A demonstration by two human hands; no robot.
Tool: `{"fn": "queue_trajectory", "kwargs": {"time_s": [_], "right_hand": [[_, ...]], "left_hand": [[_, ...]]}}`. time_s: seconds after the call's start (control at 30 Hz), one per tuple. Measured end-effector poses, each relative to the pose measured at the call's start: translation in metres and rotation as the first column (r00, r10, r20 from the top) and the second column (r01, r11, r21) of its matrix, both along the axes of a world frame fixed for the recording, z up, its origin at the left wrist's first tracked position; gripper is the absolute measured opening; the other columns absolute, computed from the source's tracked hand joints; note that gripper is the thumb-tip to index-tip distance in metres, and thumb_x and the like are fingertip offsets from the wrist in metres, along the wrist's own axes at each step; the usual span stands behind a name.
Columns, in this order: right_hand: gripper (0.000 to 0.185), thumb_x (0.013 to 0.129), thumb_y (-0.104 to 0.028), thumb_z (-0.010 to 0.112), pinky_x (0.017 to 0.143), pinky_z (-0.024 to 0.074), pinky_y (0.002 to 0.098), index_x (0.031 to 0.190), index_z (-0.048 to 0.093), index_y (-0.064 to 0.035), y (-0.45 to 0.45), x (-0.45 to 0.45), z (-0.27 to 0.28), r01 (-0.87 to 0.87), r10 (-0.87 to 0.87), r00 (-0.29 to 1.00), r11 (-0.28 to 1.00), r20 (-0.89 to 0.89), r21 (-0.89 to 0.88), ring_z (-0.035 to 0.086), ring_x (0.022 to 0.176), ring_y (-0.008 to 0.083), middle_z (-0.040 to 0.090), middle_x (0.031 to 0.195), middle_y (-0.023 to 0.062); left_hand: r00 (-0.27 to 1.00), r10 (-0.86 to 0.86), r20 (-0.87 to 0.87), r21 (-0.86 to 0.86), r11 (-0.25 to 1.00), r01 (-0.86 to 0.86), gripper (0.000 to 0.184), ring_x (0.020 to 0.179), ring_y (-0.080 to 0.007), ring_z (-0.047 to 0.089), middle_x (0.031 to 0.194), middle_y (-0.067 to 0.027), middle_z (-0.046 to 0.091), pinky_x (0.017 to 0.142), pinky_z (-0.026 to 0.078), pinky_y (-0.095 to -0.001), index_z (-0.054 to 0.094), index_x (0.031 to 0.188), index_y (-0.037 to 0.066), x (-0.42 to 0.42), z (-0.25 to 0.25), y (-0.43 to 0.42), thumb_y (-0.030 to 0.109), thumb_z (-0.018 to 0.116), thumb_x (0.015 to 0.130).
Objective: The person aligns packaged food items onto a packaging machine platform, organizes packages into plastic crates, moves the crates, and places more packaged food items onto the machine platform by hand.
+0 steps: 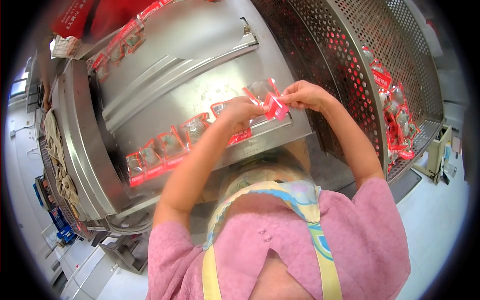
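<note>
A clear and red packet is stretched between my two hands at the right end of the metal work surface. My left hand pinches its left side, and my right hand pinches its right edge. To the left, a row of similar red-edged packets with round greyish contents lies along the front edge of the surface. Part of the row is hidden behind my left hand and forearm.
A perforated metal bin stands at the right, with a pile of red packets inside. More packets lie along the far side of the metal surface. A person in red is at the upper left.
</note>
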State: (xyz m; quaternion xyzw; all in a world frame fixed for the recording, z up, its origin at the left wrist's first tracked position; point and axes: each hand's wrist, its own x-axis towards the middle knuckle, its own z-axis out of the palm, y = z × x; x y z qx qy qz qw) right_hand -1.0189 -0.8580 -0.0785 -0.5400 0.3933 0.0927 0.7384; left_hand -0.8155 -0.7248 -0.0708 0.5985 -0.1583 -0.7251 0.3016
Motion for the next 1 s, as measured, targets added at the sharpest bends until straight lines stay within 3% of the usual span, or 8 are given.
{"fn": "queue_trajectory", "kwargs": {"time_s": [0.07, 0.1, 0.2, 0.3, 0.5, 0.7, 0.93, 1.0], "right_hand": [[0.026, 0.08, -0.024, 0.072, 0.046, 0.0372, 0.0233, 0.078, 0.066, 0.0011, 0.002, 0.0, -0.006, -0.049, 0.044, 0.999, 0.975, -0.029, -0.214, 0.049, 0.05, 0.0083, 0.059, 0.064, 0.001], [0.027, 0.077, -0.026, 0.073, 0.05, 0.0397, 0.0263, 0.076, 0.067, 0.0004, 0.005, 0.0, -0.013, -0.026, 0.016, 0.999, 0.94, -0.034, -0.341, 0.052, 0.052, 0.0107, 0.061, 0.064, 0.0031], [0.029, 0.072, -0.03, 0.074, 0.057, 0.0456, 0.0328, 0.075, 0.068, -0.0022, 0.015, 0.004, -0.025, -0.009, -0.05, 0.996, 0.772, -0.074, -0.635, 0.06, 0.059, 0.0169, 0.065, 0.067, 0.0086], [0.028, 0.072, -0.033, 0.073, 0.063, 0.0479, 0.0336, 0.08, 0.07, -0.0069, 0.025, 0.009, -0.012, -0.081, -0.08, 0.98, 0.668, -0.18, -0.739, 0.063, 0.066, 0.0227, 0.066, 0.073, 0.0114], [0.026, 0.077, -0.025, 0.071, 0.061, 0.0461, 0.0287, 0.08, 0.068, 0.0006, 0.018, -0.002, -0.015, -0.213, 0.146, 0.976, 0.805, -0.164, -0.554, 0.057, 0.064, 0.0104, 0.064, 0.068, 0.0071], [0.028, 0.071, -0.028, 0.072, 0.061, 0.046, 0.031, 0.077, 0.068, -0.0007, 0.014, 0.0, -0.023, -0.099, 0.057, 0.993, 0.888, -0.106, -0.448, 0.059, 0.063, 0.0126, 0.064, 0.066, 0.0097], [0.024, 0.072, -0.025, 0.07, 0.059, 0.0446, 0.0323, 0.076, 0.068, -0.0009, 0.013, 0.0, -0.01, -0.219, 0.186, 0.976, 0.842, -0.116, -0.492, 0.057, 0.06, 0.0138, 0.062, 0.063, 0.0091], [0.024, 0.073, -0.024, 0.07, 0.059, 0.0449, 0.0323, 0.076, 0.068, -0.0008, 0.014, 0.001, -0.007, -0.221, 0.181, 0.975, 0.842, -0.129, -0.492, 0.057, 0.061, 0.0142, 0.062, 0.064, 0.0093]], "left_hand": [[0.763, -0.193, 0.617, -0.108, 0.94, 0.325, 0.015, 0.055, -0.0086, 0.054, 0.072, -0.0022, 0.061, 0.048, 0.042, -0.0247, 0.061, 0.086, 0.001, -0.005, 0.004, 0.001, 0.005, 0.07, 0.076], [0.57, -0.102, 0.816, -0.172, 0.898, 0.406, 0.025, 0.065, -0.023, 0.063, 0.075, -0.0105, 0.065, 0.058, 0.048, -0.0373, 0.059, 0.09, 0.0, -0.011, 0.013, 0.004, 0.008, 0.073, 0.071], [0.212, -0.061, 0.975, -0.055, 0.864, 0.5, 0.036, 0.075, -0.0322, 0.065, 0.081, -0.0162, 0.067, 0.064, 0.049, -0.0421, 0.058, 0.096, 0.0, -0.022, 0.009, 0.003, 0.013, 0.076, 0.067], [0.173, -0.201, 0.964, 0.095, 0.87, 0.483, 0.04, 0.084, -0.036, 0.064, 0.087, -0.0191, 0.066, 0.07, 0.049, -0.0456, 0.057, 0.1, -0.001, -0.026, 0.011, -0.001, 0.017, 0.075, 0.069], [0.208, -0.335, 0.919, 0.155, 0.792, 0.591, 0.04, 0.083, -0.0337, 0.065, 0.086, -0.0175, 0.067, 0.073, 0.05, -0.0461, 0.054, 0.108, -0.002, -0.016, 0.024, 0.004, 0.017, 0.066, 0.075], [0.287, -0.032, 0.958, -0.101, 0.894, 0.437, 0.028, 0.074, -0.0409, 0.064, 0.075, -0.0252, 0.064, 0.064, 0.049, -0.05, 0.044, 0.097, -0.005, -0.018, 0.016, 0.012, 0.013, 0.057, 0.079], [0.17, -0.185, 0.968, 0.092, 0.89, 0.446, 0.041, 0.074, -0.0336, 0.063, 0.077, -0.0117, 0.065, 0.062, 0.048, -0.0462, 0.048, 0.107, 0.004, -0.028, 0.028, 0.021, 0.02, 0.068, 0.075], [0.233, 0.106, 0.967, -0.226, 0.78, 0.584, 0.032, 0.076, -0.0315, 0.061, 0.077, -0.0093, 0.061, 0.062, 0.047, -0.0446, 0.052, 0.102, 0.007, -0.031, 0.036, 0.038, 0.017, 0.066, 0.075]]}}
